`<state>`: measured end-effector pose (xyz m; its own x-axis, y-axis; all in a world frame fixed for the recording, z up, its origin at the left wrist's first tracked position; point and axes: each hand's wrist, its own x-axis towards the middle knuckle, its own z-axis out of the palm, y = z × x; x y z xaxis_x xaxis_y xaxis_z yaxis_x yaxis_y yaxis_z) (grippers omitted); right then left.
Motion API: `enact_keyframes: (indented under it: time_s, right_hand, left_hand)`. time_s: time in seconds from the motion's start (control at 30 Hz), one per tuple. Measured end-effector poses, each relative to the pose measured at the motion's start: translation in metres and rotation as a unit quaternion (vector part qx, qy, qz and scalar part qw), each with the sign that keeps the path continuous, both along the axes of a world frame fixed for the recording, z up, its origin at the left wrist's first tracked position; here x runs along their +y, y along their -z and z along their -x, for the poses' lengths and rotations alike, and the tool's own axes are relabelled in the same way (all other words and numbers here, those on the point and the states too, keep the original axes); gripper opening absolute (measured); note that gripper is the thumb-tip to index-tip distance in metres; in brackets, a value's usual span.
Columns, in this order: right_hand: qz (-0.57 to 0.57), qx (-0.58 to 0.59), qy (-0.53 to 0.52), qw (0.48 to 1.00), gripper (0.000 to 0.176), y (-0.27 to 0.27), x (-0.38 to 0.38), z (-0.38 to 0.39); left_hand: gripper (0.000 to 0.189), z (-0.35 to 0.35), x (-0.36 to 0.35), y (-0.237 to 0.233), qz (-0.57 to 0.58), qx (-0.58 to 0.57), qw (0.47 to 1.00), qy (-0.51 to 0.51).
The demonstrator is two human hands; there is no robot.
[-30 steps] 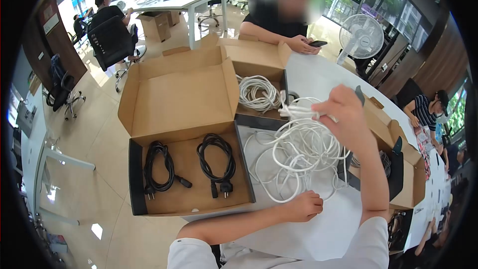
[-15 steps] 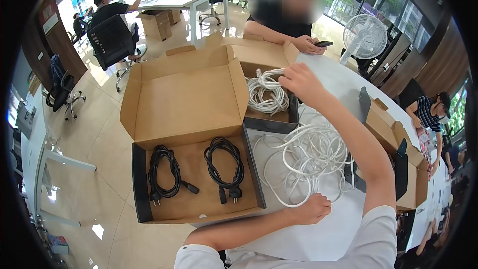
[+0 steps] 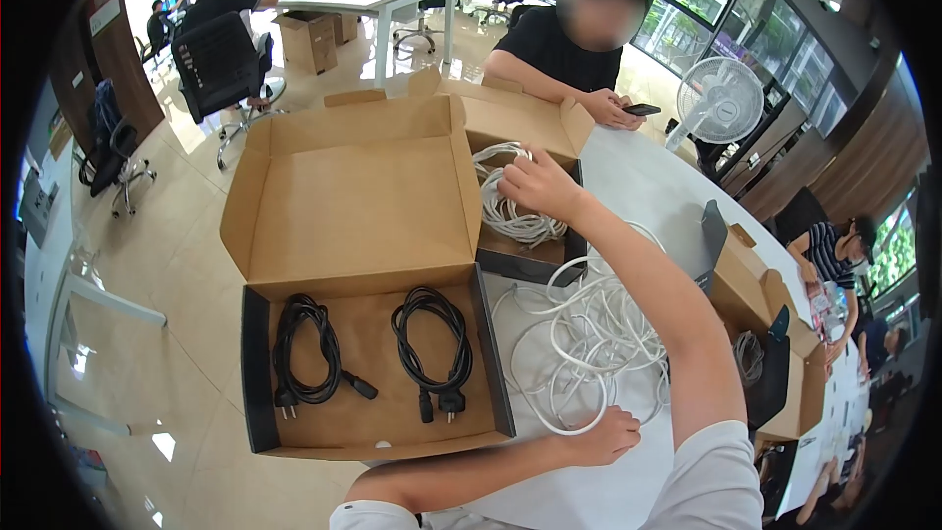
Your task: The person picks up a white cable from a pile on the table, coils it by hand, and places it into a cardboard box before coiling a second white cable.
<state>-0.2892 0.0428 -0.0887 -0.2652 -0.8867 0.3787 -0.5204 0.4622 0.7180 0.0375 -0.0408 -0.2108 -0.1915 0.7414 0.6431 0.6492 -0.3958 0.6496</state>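
My right hand [image 3: 538,185] reaches over the small box [image 3: 525,263] and has its fingers curled on the coiled white cable [image 3: 525,226] inside. My left hand [image 3: 606,438] is closed at the near side of a loose tangle of white cable [image 3: 599,334] on the table. A cable loop passes beside its fingers; whether it grips that loop is hidden. To the left, an open cardboard box [image 3: 378,432] contains a coiled black power cord [image 3: 309,348] and a second black power cord [image 3: 432,339], lying side by side.
Across the white table [image 3: 643,172] a person in black holds a phone [image 3: 643,110]. A white fan [image 3: 721,103] stands behind the table. Another open box [image 3: 760,285] with a grey cable coil [image 3: 749,358] is at right. Other people sit farther away.
My right hand has moved left and down, from the right edge of the coil to above it. My left hand stays near the tangle. The view has shifted slightly.
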Motion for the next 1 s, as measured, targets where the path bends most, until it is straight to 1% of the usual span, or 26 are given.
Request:
enact_keyframes:
  time_s: [0.1,0.2,0.3,0.4,0.5,0.6,0.63,0.73,0.87,0.97,1.0]
  right_hand:
    - [0.025,0.000,0.024,0.999,0.007,0.005,0.003,0.009]
    - [0.010,-0.023,-0.001,1.000,0.008,0.006,-0.003,0.012]
    - [-0.039,-0.036,-0.041,0.998,0.002,0.016,-0.007,0.018]
    - [-0.061,-0.040,-0.048,0.996,0.004,0.014,-0.010,0.021]
    - [-0.022,-0.033,-0.084,0.996,0.003,0.021,-0.022,0.032]
    - [0.021,-0.084,-0.054,0.995,0.004,0.021,-0.040,0.023]
    - [0.015,-0.106,-0.030,0.994,0.006,0.023,-0.039,0.024]
    - [0.066,-0.113,0.001,0.991,0.005,0.035,-0.043,0.030]
    - [0.114,-0.182,0.017,0.977,0.008,0.043,-0.045,0.032]
    - [0.102,-0.264,0.086,0.955,0.011,0.039,-0.049,0.023]
    - [0.102,-0.273,0.098,0.952,0.012,0.038,-0.051,0.019]
  left_hand:
    - [0.006,0.001,0.000,0.000,-0.002,-0.009,1.000,0.003]
    - [0.006,0.001,0.000,0.000,-0.004,-0.015,1.000,-0.002]
    - [0.006,0.001,0.001,0.000,0.009,-0.023,1.000,-0.003]
    - [0.006,0.002,0.001,-0.001,0.010,-0.030,0.999,0.000]
    - [0.006,0.004,-0.002,-0.006,0.024,-0.032,0.999,0.002]
    - [0.005,0.007,-0.005,-0.011,0.041,-0.018,0.999,0.000]
    - [0.004,0.005,-0.004,-0.009,0.037,-0.023,0.999,-0.001]
    - [0.005,0.004,-0.001,-0.004,0.026,-0.030,0.999,-0.002]
    - [0.006,0.001,0.002,-0.001,0.016,-0.040,0.999,-0.005]
    - [0.006,0.004,0.001,-0.002,0.016,-0.037,0.999,-0.001]
    - [0.006,0.004,0.000,-0.003,0.017,-0.034,0.999,0.003]
